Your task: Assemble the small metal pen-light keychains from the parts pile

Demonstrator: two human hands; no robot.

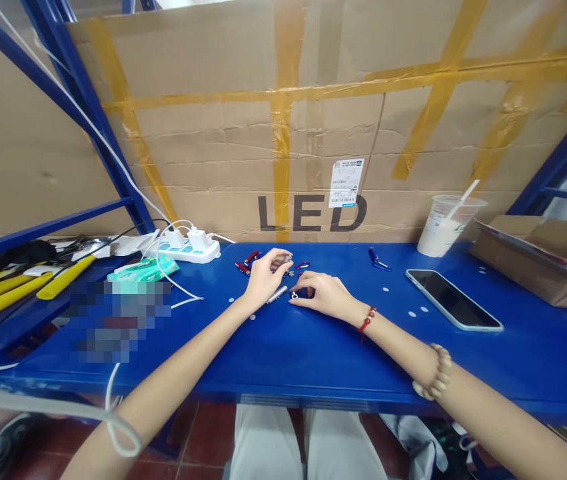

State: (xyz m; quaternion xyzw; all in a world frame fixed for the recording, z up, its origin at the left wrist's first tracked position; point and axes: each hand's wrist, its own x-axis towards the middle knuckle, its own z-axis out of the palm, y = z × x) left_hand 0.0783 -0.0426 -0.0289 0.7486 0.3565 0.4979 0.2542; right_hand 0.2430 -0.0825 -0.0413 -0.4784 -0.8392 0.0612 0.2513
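My left hand (266, 279) is curled over the middle of the blue table, its fingers and thumb bent around something I cannot make out. To its right, my right hand (327, 295) pinches a small silver metal piece (294, 295) between thumb and fingertips, just above the tabletop. A slim silver tube (277, 295) lies between the two hands. Behind my left hand are several small dark red pieces (249, 259). A small shiny blue piece (303, 265) rests just beyond my right fingertips, among other tiny parts partly hidden by the hands.
A blue-and-silver part (378, 260) lies farther right, before a phone (453, 300), a drink cup (446, 227) and an open cardboard box (543, 257). Leftward are a white power strip (188, 250), a green packet (143, 269) and yellow-handled tools (66, 279). A large carton (203, 153) stands behind.
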